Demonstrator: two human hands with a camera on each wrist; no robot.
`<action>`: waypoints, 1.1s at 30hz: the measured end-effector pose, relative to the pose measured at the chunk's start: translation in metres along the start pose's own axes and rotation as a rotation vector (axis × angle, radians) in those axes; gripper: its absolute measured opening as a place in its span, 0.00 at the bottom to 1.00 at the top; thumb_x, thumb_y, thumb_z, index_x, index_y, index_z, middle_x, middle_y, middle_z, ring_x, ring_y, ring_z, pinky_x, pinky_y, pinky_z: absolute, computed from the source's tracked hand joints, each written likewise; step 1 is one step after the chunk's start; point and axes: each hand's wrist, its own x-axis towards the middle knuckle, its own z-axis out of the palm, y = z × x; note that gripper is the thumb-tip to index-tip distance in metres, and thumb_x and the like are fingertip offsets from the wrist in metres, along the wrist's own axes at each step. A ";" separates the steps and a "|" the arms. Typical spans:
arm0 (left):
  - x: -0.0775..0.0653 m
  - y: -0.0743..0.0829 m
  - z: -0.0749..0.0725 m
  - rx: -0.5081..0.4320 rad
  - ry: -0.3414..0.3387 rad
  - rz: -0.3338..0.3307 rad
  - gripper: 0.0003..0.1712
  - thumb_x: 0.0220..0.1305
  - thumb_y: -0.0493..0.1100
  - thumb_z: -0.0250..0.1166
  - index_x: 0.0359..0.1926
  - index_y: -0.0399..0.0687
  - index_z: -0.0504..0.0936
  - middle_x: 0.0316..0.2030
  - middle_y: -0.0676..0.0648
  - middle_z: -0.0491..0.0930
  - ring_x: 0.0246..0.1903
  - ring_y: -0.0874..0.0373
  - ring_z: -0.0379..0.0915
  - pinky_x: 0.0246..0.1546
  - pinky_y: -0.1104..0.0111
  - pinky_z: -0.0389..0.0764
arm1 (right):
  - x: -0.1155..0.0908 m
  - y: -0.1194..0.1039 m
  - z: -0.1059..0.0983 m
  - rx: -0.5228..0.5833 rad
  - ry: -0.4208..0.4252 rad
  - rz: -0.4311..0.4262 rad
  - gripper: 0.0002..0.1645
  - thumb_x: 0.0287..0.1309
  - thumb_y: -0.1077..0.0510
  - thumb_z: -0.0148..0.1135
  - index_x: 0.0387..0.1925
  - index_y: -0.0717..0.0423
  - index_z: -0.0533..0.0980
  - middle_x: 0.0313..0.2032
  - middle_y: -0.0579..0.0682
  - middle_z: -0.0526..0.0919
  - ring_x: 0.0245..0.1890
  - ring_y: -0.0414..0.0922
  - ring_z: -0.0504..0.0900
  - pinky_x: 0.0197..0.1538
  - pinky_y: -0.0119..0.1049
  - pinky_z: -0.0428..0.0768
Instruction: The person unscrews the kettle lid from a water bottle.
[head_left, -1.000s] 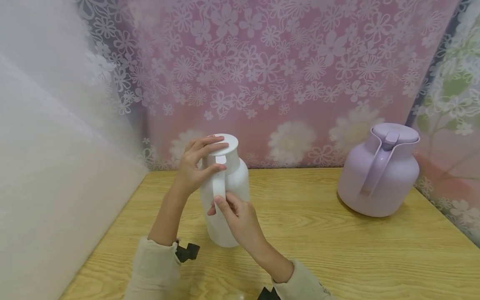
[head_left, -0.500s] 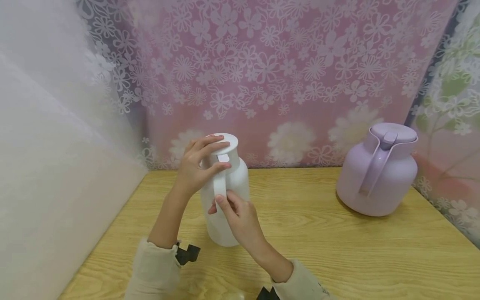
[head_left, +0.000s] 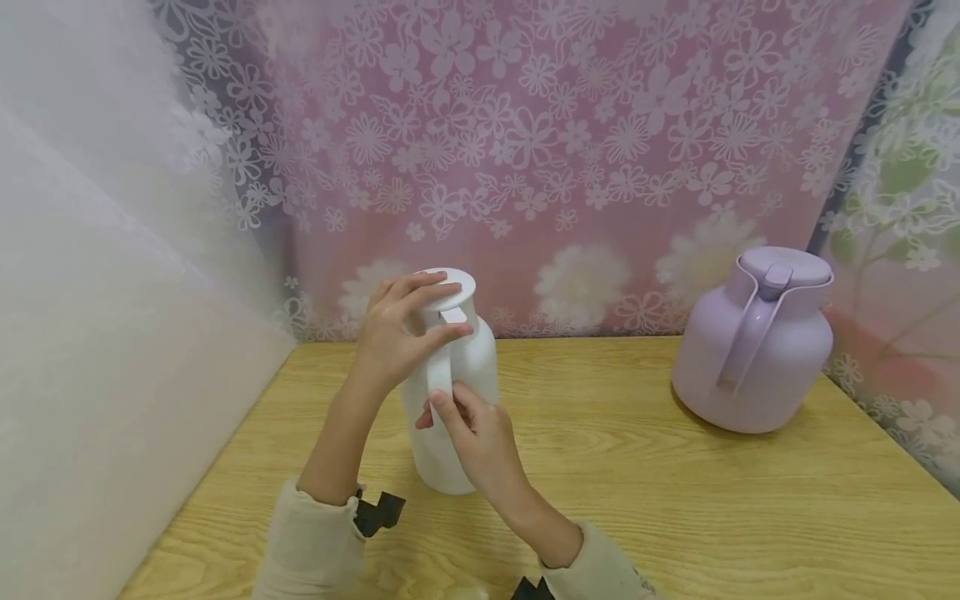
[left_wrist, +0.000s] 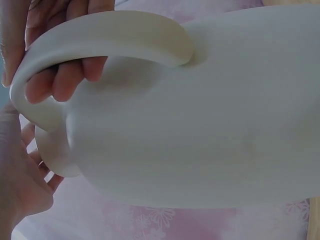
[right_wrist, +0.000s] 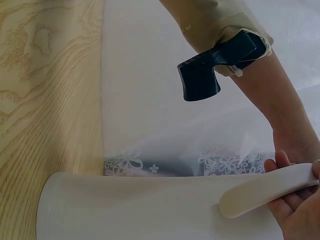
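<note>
Standing upright on the wood-grain table [head_left: 637, 517], the white jug [head_left: 446, 458] is resting well apart from the lilac jug [head_left: 753, 367], to its left. The left hand [head_left: 390, 333], partly spread, is holding the lid [head_left: 463, 287], fingers lying across its top, thumb extending at the tab [head_left: 453, 316] below the rim. The right hand [head_left: 480, 437] is gripping the handle [head_left: 440, 371], fingers curling behind it, thumb pressing its outer face.

On the yellow wood-grain tabletop [head_left: 637, 500] stand a tall white jug [head_left: 474, 358] and a round light-purple jug [head_left: 783, 358], well apart.
</note>
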 end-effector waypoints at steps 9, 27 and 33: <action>0.003 0.016 0.003 0.064 0.006 -0.147 0.31 0.40 0.61 0.73 0.48 0.58 0.82 0.51 0.58 0.74 0.49 0.57 0.62 0.45 0.61 0.65 | 0.000 -0.001 0.000 -0.016 0.009 -0.008 0.13 0.66 0.60 0.50 0.28 0.61 0.75 0.24 0.50 0.83 0.29 0.42 0.79 0.29 0.31 0.70; 0.014 0.037 0.014 0.463 -0.058 -0.155 0.35 0.44 0.72 0.63 0.45 0.53 0.79 0.41 0.50 0.71 0.41 0.51 0.62 0.44 0.59 0.61 | -0.001 0.003 -0.001 -0.010 -0.001 -0.023 0.13 0.66 0.60 0.50 0.27 0.59 0.75 0.24 0.48 0.83 0.22 0.35 0.73 0.26 0.30 0.66; 0.015 0.025 0.001 0.358 -0.147 -0.090 0.32 0.50 0.69 0.62 0.49 0.53 0.78 0.45 0.49 0.71 0.45 0.51 0.61 0.46 0.58 0.63 | 0.000 0.002 -0.001 -0.012 -0.009 -0.009 0.13 0.66 0.59 0.50 0.27 0.59 0.75 0.24 0.49 0.83 0.28 0.39 0.78 0.30 0.31 0.70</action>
